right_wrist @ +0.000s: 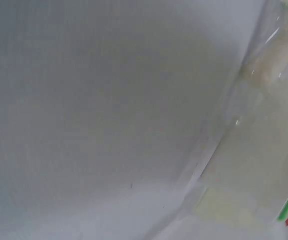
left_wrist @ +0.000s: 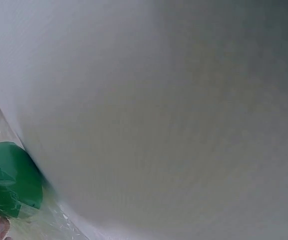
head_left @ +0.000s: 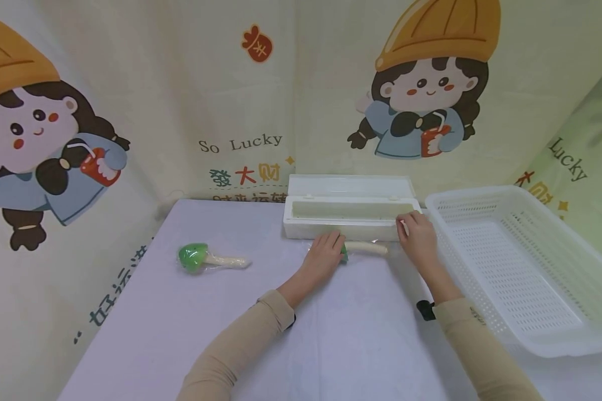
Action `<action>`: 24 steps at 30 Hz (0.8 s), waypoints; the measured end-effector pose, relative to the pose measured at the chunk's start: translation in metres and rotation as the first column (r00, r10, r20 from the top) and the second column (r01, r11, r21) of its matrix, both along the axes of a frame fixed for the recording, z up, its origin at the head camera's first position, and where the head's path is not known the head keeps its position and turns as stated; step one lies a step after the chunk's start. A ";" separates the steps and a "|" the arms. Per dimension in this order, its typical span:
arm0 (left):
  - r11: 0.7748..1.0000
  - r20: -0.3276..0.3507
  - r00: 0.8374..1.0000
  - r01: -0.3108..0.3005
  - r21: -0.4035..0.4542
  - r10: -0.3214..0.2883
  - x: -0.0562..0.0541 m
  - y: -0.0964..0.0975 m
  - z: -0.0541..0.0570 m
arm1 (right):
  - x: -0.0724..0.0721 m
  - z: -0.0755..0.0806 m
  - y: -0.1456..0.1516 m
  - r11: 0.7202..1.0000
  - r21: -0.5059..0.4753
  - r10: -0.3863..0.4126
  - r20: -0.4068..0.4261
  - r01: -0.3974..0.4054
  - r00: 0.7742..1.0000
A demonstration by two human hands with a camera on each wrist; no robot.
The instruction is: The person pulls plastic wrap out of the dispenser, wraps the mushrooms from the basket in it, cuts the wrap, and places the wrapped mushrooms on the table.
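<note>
A long white box (head_left: pixel 346 231) stands at the table's back with its lid (head_left: pixel 348 186) raised and its inside showing. Close in front lies a stick-like thing with a green head (left_wrist: pixel 14 180) and a cream handle (head_left: pixel 368 248), wrapped in clear plastic. My left hand (head_left: pixel 323 256) covers most of that green head, fingers curled at it; the left wrist view shows fingertips against it. At the box's right front end, my right hand (head_left: pixel 418 236) pinches the rim with thumb and fingers. The right wrist view shows the wrapped cream handle (right_wrist: pixel 268 65) but not the fingers.
A second wrapped green-headed stick (head_left: pixel 195 257) lies on the left of the white-covered table (head_left: pixel 221 323). To the right stands a large white perforated basket (head_left: pixel 476 278), close to the right forearm. A printed curtain (head_left: pixel 326 111) hangs behind the box.
</note>
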State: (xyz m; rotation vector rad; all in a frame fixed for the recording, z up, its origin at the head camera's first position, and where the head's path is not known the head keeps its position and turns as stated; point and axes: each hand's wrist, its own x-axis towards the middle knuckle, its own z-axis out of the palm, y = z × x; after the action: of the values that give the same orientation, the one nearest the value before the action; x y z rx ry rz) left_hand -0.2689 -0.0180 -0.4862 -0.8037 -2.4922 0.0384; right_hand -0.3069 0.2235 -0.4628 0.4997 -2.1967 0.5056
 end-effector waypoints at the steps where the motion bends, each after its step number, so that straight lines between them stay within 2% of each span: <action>1: 1.000 -0.001 1.000 0.002 0.001 -0.002 0.000 0.000 0.000 | -0.001 0.000 0.003 0.999 0.006 -0.032 0.018 0.032 0.999; 7: 1.000 0.008 1.000 0.003 -0.005 -0.003 -0.001 -0.001 0.000 | 0.000 0.004 0.018 0.990 0.091 -0.122 0.130 0.111 0.984; 9: 1.000 0.008 1.000 0.002 -0.004 -0.002 -0.001 -0.001 0.001 | 0.001 0.007 0.021 0.979 0.141 -0.168 0.167 0.145 0.972; 11: 1.000 0.006 1.000 0.003 -0.002 -0.003 -0.001 -0.002 0.000 | 0.003 0.010 0.024 0.961 0.204 -0.232 0.216 0.188 0.949; 13: 1.000 0.008 1.000 0.005 0.004 -0.005 -0.001 -0.002 0.000 | 0.004 0.014 0.027 0.934 0.278 -0.300 0.274 0.224 0.913; 15: 1.000 0.014 1.000 0.003 0.002 -0.003 0.000 -0.002 0.000 | 0.005 0.018 0.029 0.912 0.337 -0.347 0.328 0.234 0.879; 17: 1.000 0.026 1.000 0.001 -0.001 -0.001 0.000 -0.002 0.001 | 0.006 0.022 0.032 0.897 0.375 -0.374 0.362 0.234 0.854; 22: 1.000 0.050 0.999 -0.009 -0.020 0.010 0.001 -0.002 0.002 | 0.007 0.028 0.042 0.880 0.412 -0.406 0.397 0.236 0.823; 24: 1.000 0.051 0.999 -0.012 -0.026 0.014 0.002 -0.002 0.003 | 0.007 0.029 0.044 0.886 0.402 -0.401 0.411 0.233 0.818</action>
State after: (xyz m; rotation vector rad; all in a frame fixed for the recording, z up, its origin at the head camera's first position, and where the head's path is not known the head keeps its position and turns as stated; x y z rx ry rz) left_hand -0.2672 -0.0203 -0.4834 -0.8085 -2.5498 0.0551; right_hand -0.2996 0.2676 -0.4337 0.1632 -2.8091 0.0623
